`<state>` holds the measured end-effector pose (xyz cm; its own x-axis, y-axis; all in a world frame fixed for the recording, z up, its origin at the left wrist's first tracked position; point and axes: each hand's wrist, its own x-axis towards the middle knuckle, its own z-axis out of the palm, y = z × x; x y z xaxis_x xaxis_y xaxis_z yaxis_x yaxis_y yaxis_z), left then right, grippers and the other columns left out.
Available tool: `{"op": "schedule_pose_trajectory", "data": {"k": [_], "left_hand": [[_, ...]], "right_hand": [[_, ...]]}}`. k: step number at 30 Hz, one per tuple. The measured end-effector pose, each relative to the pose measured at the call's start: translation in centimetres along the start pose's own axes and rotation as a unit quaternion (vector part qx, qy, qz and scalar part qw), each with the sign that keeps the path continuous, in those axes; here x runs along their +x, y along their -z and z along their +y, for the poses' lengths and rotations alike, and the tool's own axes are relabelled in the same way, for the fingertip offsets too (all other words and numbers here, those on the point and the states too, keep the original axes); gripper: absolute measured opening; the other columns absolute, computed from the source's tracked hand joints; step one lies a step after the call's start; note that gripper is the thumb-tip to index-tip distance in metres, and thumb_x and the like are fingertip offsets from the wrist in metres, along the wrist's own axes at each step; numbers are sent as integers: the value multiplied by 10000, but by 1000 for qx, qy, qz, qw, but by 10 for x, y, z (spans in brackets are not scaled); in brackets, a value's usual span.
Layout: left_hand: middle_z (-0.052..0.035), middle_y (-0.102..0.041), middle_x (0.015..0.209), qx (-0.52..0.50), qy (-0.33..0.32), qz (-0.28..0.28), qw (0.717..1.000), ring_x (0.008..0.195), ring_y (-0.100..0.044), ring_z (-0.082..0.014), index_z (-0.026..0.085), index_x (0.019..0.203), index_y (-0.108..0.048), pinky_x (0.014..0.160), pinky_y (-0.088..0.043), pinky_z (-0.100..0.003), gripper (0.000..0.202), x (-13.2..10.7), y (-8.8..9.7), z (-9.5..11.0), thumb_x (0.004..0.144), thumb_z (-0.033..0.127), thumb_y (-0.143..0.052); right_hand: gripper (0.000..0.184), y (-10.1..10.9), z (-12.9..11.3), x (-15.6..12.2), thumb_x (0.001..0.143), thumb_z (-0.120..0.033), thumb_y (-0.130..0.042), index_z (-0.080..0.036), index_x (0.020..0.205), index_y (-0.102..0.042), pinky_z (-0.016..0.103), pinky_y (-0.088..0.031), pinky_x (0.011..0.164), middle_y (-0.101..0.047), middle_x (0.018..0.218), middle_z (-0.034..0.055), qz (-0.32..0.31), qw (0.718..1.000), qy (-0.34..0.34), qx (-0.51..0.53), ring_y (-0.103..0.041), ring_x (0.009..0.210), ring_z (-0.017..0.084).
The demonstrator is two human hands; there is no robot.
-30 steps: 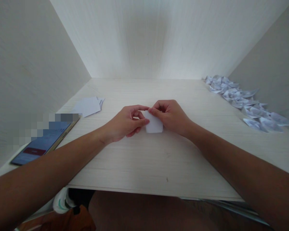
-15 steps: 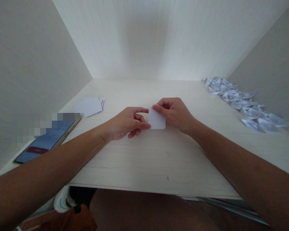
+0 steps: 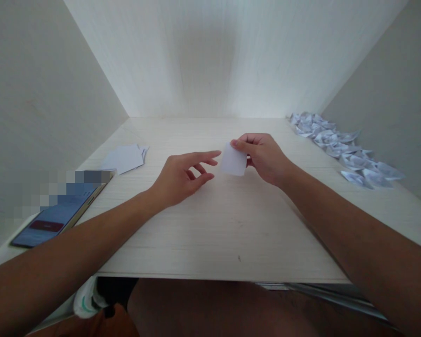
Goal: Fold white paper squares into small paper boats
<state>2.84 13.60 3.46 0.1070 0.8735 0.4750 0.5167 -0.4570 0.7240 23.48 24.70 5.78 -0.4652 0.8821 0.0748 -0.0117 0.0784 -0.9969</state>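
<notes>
Between the thumb and fingers of my right hand (image 3: 264, 157) is a small white piece of paper (image 3: 233, 161), gripped at its upper right. The paper looks roughly square and hangs slightly tilted above the table. My left hand (image 3: 187, 175) is just to the left of it, fingers and thumb spread apart and holding nothing. A narrow gap separates the left fingertips from the paper. Part of the right hand's fingers is hidden behind the sheet.
A loose stack of white paper squares (image 3: 124, 158) lies at the left of the pale table (image 3: 196, 238). Nearer on that side, a phone (image 3: 61, 210) rests by the wall. Many folded white paper pieces (image 3: 344, 142) line the right side. Walls (image 3: 206, 61) enclose the back and both sides.
My left hand has let go of the paper and drawn slightly left, its fingers opening. My right hand has lifted the paper a little up and to the right.
</notes>
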Motion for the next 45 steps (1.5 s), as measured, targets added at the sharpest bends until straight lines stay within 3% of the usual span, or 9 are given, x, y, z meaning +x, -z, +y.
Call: {"op": "schedule_pose_trajectory", "data": {"k": [4, 9, 15, 19, 22, 26, 32, 37, 45], "left_hand": [[-63, -849, 1057, 16, -81, -9, 997, 722, -752, -112, 242, 1124, -862, 591, -609, -167, 216, 0, 1, 1, 920, 224, -795], [-42, -827, 959, 18, -122, 4, 992, 670, -703, -84, 258, 1075, -874, 589, -582, -156, 209, 0, 1, 2, 908, 171, -784], [-50, -766, 959, -40, -74, 125, 989, 843, -706, -144, 229, 907, -853, 702, -641, -241, 58, 5, -1, 4, 858, 258, -842], [-28, -726, 733, -186, 119, 129, 967, 656, -670, -148, 161, 840, -794, 512, -639, -256, 251, 8, -4, 4, 810, 395, -879], [-26, -711, 675, -248, 186, 115, 944, 618, -654, -144, 142, 806, -773, 452, -607, -234, 335, 9, -5, 3, 753, 441, -916], [-43, -724, 679, -289, 231, 99, 924, 623, -658, -138, 130, 733, -756, 457, -602, -221, 374, 11, -4, 3, 679, 434, -968], [-44, -720, 682, -316, 258, 72, 910, 630, -663, -150, 147, 689, -719, 456, -597, -235, 397, 10, -1, 4, 657, 448, -976], [-38, -709, 703, -329, 276, 76, 900, 653, -677, -157, 166, 688, -698, 459, -585, -232, 369, 12, 4, 3, 689, 427, -958], [-32, -715, 735, -343, 284, 84, 891, 657, -673, -130, 153, 810, -762, 517, -606, -220, 361, 13, 4, -3, 695, 425, -968]], "right_hand": [[328, -6, -1, -5, 707, -361, -897, -177, 668, -628, 237, -369, 481, -605, 656, -18, -55, 996, -58, 36, -513, 574, 93], [359, -12, 1, -11, 669, -367, -951, -173, 664, -649, 243, -390, 490, -590, 620, -26, -98, 986, -121, 55, -515, 552, 97], [240, -12, 2, -11, 963, -360, -735, -154, 841, -754, 249, -453, 484, -746, 835, 91, -156, 972, -171, 49, -672, 628, 156], [327, -10, 4, -8, 972, -500, -716, -176, 952, -758, 286, -572, 595, -783, 1054, 117, -153, 975, -126, 105, -737, 791, 198], [449, -8, 5, -8, 857, -617, -816, -171, 885, -769, 271, -576, 660, -776, 970, 84, -162, 981, -75, 79, -709, 794, 171], [379, -8, 5, -9, 713, -509, -942, -177, 756, -764, 237, -521, 656, -713, 758, 4, -159, 987, -33, -2, -655, 704, 121], [310, -9, 4, -9, 745, -420, -902, -177, 694, -717, 227, -492, 600, -704, 699, -3, -161, 986, -34, -27, -621, 624, 102], [215, -9, 7, -8, 835, -239, -752, -232, 1030, -661, 276, -580, 640, -738, 807, -18, -132, 989, -46, 44, -750, 695, 162], [240, -6, 10, -9, 834, -138, -704, -227, 1049, -762, 329, -596, 769, -761, 1097, 35, -145, 964, 165, -153, -718, 786, 148]]}}
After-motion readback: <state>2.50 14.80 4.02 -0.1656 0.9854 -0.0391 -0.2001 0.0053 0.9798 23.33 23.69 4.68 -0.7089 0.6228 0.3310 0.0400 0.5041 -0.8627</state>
